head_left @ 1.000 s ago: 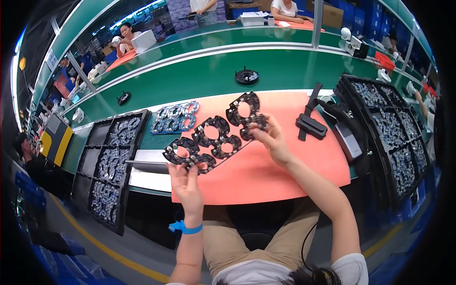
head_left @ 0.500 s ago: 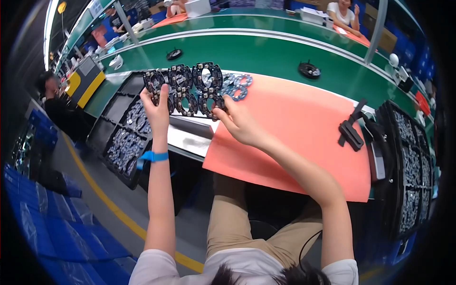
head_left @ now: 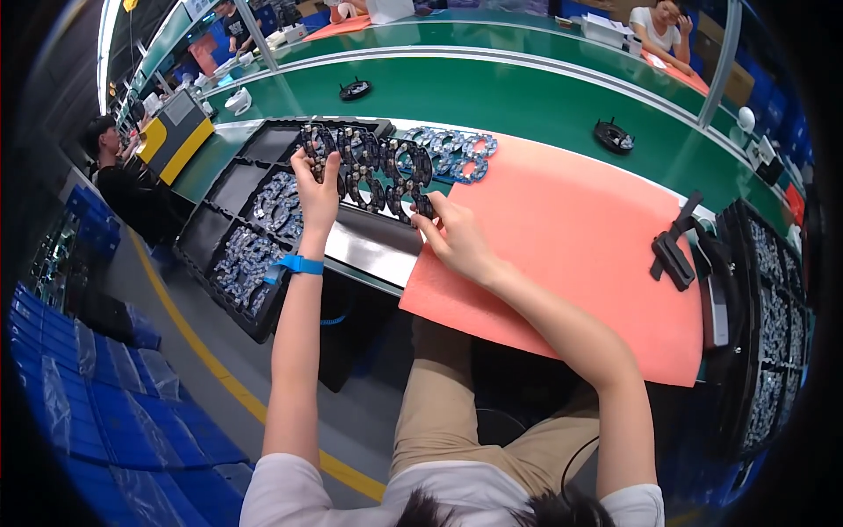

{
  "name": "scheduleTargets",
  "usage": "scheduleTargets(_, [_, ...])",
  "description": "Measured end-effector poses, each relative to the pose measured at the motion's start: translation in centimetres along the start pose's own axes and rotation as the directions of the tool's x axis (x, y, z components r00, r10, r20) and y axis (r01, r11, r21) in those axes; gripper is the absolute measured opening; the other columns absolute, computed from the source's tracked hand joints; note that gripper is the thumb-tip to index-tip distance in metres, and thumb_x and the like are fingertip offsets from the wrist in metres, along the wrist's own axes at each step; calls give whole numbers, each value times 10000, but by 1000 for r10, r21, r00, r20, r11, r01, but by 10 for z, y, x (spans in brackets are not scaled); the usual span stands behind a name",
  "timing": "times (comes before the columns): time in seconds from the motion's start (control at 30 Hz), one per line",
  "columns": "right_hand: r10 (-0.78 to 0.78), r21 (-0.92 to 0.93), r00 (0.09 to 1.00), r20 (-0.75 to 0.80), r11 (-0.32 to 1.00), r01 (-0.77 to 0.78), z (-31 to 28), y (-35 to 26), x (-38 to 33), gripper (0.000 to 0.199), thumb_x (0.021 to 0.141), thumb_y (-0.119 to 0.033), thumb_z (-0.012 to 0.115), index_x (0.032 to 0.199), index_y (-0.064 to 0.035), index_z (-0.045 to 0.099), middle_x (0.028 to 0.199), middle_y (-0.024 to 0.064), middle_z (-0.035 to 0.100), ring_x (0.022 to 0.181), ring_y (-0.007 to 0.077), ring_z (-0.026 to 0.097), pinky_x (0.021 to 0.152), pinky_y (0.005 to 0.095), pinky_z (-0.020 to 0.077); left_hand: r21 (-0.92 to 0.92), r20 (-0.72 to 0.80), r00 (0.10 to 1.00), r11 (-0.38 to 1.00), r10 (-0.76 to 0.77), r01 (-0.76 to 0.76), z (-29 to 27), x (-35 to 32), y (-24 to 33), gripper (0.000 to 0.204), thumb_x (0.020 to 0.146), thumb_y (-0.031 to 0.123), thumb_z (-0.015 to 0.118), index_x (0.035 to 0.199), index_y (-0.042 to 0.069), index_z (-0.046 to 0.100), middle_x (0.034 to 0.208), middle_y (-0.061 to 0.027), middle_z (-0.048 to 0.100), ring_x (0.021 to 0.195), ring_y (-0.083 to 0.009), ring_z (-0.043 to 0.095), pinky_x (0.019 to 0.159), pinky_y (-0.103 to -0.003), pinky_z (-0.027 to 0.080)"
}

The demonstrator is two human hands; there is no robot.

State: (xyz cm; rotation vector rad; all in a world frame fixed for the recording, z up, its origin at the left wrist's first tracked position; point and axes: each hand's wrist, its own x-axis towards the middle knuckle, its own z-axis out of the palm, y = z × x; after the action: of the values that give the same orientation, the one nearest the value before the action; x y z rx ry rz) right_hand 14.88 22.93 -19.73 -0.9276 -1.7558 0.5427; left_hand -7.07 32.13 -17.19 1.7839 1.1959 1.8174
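Both my hands hold up a panel of joined black ring-shaped circuit boards (head_left: 376, 165), tilted above the near edge of the bench. My left hand (head_left: 318, 195) grips its left end, thumb on the near face; a blue wrist strap (head_left: 303, 264) circles that wrist. My right hand (head_left: 458, 235) pinches the lower right corner between thumb and fingers. Just behind and to the right, blue-and-silver ring-shaped boards (head_left: 475, 167) lie at the orange mat's far left corner. Left of the panel, a black compartment tray (head_left: 207, 235) holds loose boards (head_left: 244, 262); the panel and my left hand partly cover it.
An orange mat (head_left: 562, 255) covers the bench before me, with a black strapped device (head_left: 673, 263) at its right. Another tray of boards (head_left: 768, 325) stands far right. Two black round fixtures (head_left: 613, 137) sit on the green surface (head_left: 492, 97). Several people work nearby.
My view has shifted slightly, so the scene sits farther right and a little lower. The panel has tilted, its right end lower; both hands keep their hold on it.
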Motion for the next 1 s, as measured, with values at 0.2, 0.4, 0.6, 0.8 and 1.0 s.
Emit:
scheduleTargets(0.2, [-11, -145, 1000, 6, 989, 12, 1, -3, 0, 223, 883, -185, 580, 950, 7, 489, 752, 190, 607, 690, 371, 602, 590, 442, 455, 102, -6, 1000, 995, 5, -4, 0, -6, -9, 549, 901, 426, 589, 1178, -3, 389, 903, -49, 514, 772, -111, 485, 680, -245, 415])
scheduleTargets(0.4, [92, -2, 996, 19, 996, -92, 0, 1, -2, 252, 913, -207, 544, 954, 30, 467, 719, 228, 585, 678, 406, 584, 588, 452, 453, 142, -5, 1000, 990, 2, -1, 16, -9, -3, 607, 936, 447, 508, 1242, -47, 331, 1041, -158, 544, 909, -218, 532, 809, -312, 426])
scheduleTargets(0.6, [74, 48, 997, -5, 996, -74, 14, 7, -6, 369, 930, -238, 531, 1152, 35, 419, 810, 191, 597, 686, 297, 610, 613, 381, 467, 160, 54, 998, 987, 15, -23, 2, -11, -31, 763, 901, 524, 519, 1302, -73, 264, 1204, -239, 472, 1083, -310, 489, 958, -361, 356])
scheduleTargets(0.8, [-170, -113, 976, -134, 981, 155, 12, 6, -7, 253, 942, -177, 460, 785, 21, 482, 809, 171, 491, 791, 350, 483, 716, 408, 403, 140, 76, 997, 990, 12, -22, 4, -12, -22, 715, 904, 468, 553, 1304, -53, 270, 1212, -219, 491, 1086, -281, 505, 941, -353, 374])
scheduleTargets(1.0, [-104, -50, 977, -186, 994, 96, 18, 20, -5, 310, 961, -241, 410, 810, 10, 510, 783, 172, 536, 751, 341, 502, 675, 404, 418, 205, 80, 995, 978, -53, 36, 10, -9, -23, 727, 891, 486, 563, 1287, -53, 277, 1172, -239, 491, 1056, -318, 504, 927, -380, 380])
